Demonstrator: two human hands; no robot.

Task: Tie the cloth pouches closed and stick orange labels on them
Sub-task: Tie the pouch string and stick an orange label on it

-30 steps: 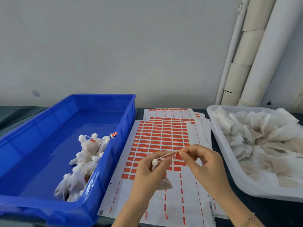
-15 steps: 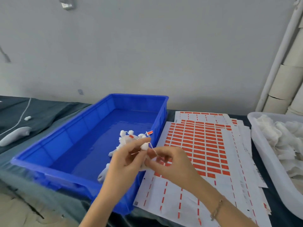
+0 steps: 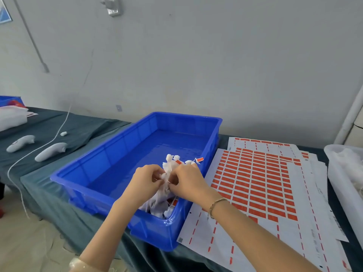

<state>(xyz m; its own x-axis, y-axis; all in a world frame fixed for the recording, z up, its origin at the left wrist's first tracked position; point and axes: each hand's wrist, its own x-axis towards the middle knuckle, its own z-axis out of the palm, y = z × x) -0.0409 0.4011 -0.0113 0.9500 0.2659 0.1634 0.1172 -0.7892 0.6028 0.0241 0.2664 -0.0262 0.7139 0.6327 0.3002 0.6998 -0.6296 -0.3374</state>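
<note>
we hold one cloth pouch (image 3: 164, 176) over the near corner of the blue bin (image 3: 102, 149), left grip (image 3: 146, 182) and right grip (image 3: 187, 182) both pinching its neck, likely cinching the tie | tied pouches (image 3: 173, 162) piled below, so it drops straight in | orange label sheets (image 3: 255, 185) beside bin on table (image 3: 78, 132), in reach

Curled fingers of the left hand (image 3: 146, 181) and right hand (image 3: 187, 183) cover most of the cloth pouch (image 3: 164, 176) they pinch at frame centre; its tie cannot be made out. The white tub (image 3: 332, 155) at right and label sheets (image 3: 265, 185) at lower right run off the edge.
</note>
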